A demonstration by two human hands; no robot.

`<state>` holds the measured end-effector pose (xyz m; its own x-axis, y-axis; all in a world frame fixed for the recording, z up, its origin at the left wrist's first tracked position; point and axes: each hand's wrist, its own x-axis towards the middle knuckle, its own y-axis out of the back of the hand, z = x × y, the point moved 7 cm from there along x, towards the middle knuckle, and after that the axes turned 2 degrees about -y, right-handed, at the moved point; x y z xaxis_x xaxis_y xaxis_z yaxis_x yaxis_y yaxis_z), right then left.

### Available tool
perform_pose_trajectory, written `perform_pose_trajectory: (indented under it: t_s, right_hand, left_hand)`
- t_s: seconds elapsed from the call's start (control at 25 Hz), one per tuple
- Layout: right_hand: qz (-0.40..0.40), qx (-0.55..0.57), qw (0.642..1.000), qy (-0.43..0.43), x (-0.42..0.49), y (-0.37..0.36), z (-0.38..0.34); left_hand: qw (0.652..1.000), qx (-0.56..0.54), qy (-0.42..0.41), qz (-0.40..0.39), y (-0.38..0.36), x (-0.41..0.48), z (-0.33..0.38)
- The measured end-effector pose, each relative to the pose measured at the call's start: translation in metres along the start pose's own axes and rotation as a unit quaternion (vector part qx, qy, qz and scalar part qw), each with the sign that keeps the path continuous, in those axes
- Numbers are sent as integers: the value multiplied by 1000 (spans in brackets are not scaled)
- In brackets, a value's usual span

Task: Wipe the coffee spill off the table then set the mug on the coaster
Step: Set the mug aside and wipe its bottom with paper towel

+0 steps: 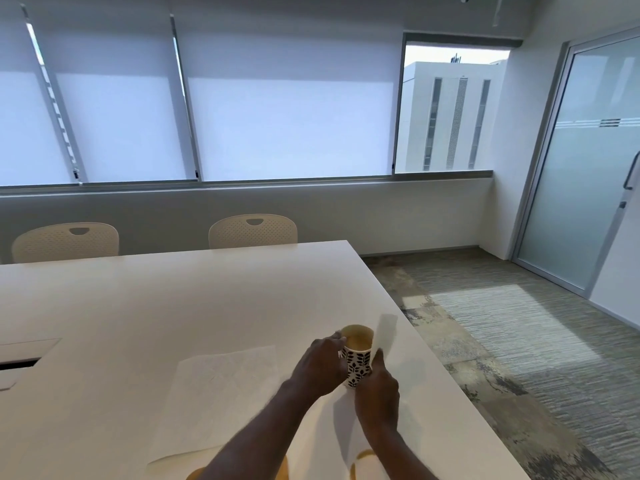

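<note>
Mug: patterned, coffee inside, near the desk right edge, between both hands
Left hand: curled round mug's left side
Right hand: curled round mug's right side
Spill: brown patches, desk's near edge

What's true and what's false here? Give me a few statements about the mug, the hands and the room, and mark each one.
1. The left hand and right hand both hold the mug. True.
2. The mug is empty. False: it holds pale brown liquid.
3. Two chairs stand behind the table. True.
4. The mug is plain white. False: it bears a dark leaf pattern.
5. A paper sheet lies on the table left of the mug. True.
</note>
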<state>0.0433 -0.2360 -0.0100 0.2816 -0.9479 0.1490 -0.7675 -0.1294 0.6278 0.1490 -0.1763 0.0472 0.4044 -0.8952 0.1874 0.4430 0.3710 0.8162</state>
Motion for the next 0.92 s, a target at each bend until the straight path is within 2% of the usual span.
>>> perform_pose_trajectory:
  t_s: [0.36, 0.6, 0.76, 0.92]
  right_hand:
    - [-34, 165, 975, -144, -1, -11, 3]
    - [-13, 255, 939, -230, -11, -17, 3]
    - [109, 276, 921, -253, -9, 18, 17]
    - [201, 313, 889, -267, 14, 60, 42]
  left_hand:
    - [997, 41, 15, 67, 6, 13, 4]
    - [997, 61, 22, 50, 4, 20, 5]
    - [998, 13, 56, 13, -13, 25, 1]
    - [996, -35, 84, 20, -29, 32, -5]
